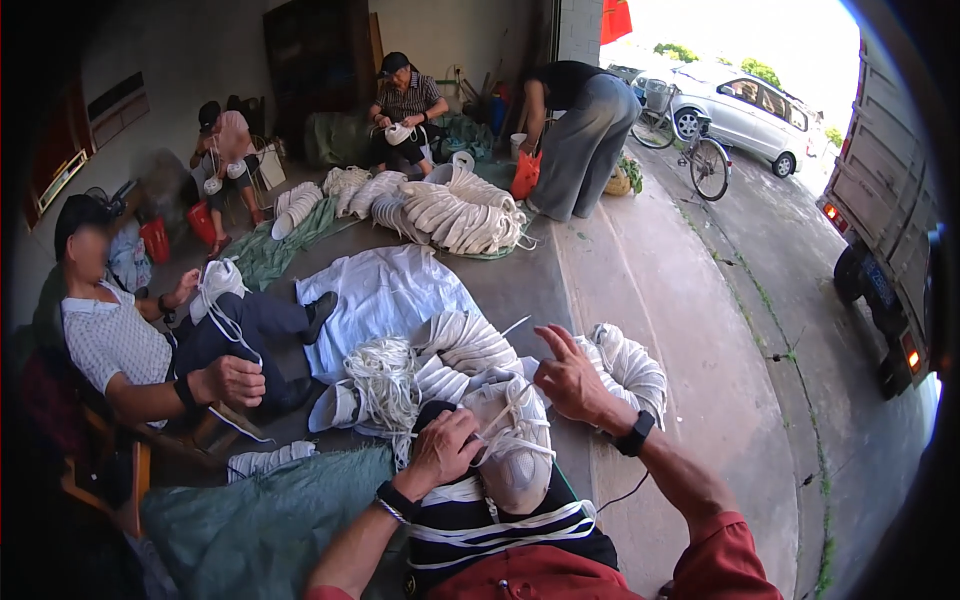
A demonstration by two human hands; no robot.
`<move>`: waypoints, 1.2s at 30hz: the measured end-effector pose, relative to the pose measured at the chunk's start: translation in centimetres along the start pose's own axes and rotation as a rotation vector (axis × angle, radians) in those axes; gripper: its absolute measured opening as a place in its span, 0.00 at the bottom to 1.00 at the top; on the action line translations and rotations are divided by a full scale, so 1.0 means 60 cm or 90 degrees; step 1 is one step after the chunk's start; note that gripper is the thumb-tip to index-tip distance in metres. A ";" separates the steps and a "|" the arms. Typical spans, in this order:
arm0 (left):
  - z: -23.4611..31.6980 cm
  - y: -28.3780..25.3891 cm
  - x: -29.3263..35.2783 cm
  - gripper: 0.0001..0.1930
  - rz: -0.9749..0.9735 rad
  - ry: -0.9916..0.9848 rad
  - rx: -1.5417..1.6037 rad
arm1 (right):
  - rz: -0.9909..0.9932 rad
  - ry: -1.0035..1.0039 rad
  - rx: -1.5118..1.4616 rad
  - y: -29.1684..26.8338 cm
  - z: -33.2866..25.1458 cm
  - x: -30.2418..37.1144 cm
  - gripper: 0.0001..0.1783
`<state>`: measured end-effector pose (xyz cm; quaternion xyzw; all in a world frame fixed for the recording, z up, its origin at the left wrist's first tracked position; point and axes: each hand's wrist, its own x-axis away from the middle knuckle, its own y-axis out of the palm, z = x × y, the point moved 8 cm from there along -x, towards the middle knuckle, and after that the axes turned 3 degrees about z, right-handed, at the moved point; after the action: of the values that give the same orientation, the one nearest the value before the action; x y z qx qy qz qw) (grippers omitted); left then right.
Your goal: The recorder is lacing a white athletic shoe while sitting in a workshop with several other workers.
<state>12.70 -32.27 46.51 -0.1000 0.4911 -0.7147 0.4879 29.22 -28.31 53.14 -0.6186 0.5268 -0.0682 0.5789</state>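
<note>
A white shoe upper [517, 480] lies on my lap, toe toward me, with white laces crossing its front. At its left edge is my left hand [445, 452], fingers curled and closed on the upper near the lacing. Raised to the upper right is my right hand [572, 378], thumb and fingers pinching a white shoelace [508, 412] that runs up from the upper. More loose laces [500, 530] lie across the dark striped cloth on my lap. Just beyond my hands sit a tangled bundle of laces [385, 385] and stacked white uppers [465, 345].
To my left a seated person [120, 340] holds a white upper and its lace. Two more people sit at the back near heaped uppers [455, 210]; another bends over a red bag [526, 175]. A white sheet [385, 295] and green sheeting [270, 515] cover the floor. A truck [890, 190] stands right.
</note>
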 end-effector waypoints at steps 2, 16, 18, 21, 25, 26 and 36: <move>0.021 -0.013 -0.016 0.13 0.073 -0.004 0.107 | -0.062 -0.009 -0.149 -0.001 -0.013 0.017 0.04; 0.236 0.046 0.009 0.03 -0.151 0.147 0.402 | -0.309 0.105 -0.216 0.092 0.000 0.040 0.12; 0.314 0.023 0.023 0.04 -0.213 0.209 0.529 | -0.390 0.014 -0.066 0.096 -0.023 0.022 0.16; 0.262 0.048 0.011 0.11 -0.215 0.071 0.505 | -0.420 -0.051 0.030 0.109 -0.033 0.009 0.17; 0.071 0.096 0.018 0.13 -0.123 -0.168 0.380 | -0.556 -0.097 0.190 0.133 -0.030 0.004 0.17; 0.047 0.082 0.020 0.10 -0.129 -0.259 0.359 | -0.555 -0.096 0.190 0.129 -0.023 0.003 0.17; -0.018 0.077 -0.015 0.06 -0.034 -0.471 0.498 | -0.454 -0.158 0.037 0.108 -0.025 0.011 0.13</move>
<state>15.25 -31.09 42.60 -0.1680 -0.0193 -0.7734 0.6109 24.77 -28.29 48.13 -0.7500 0.2020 -0.2049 0.5956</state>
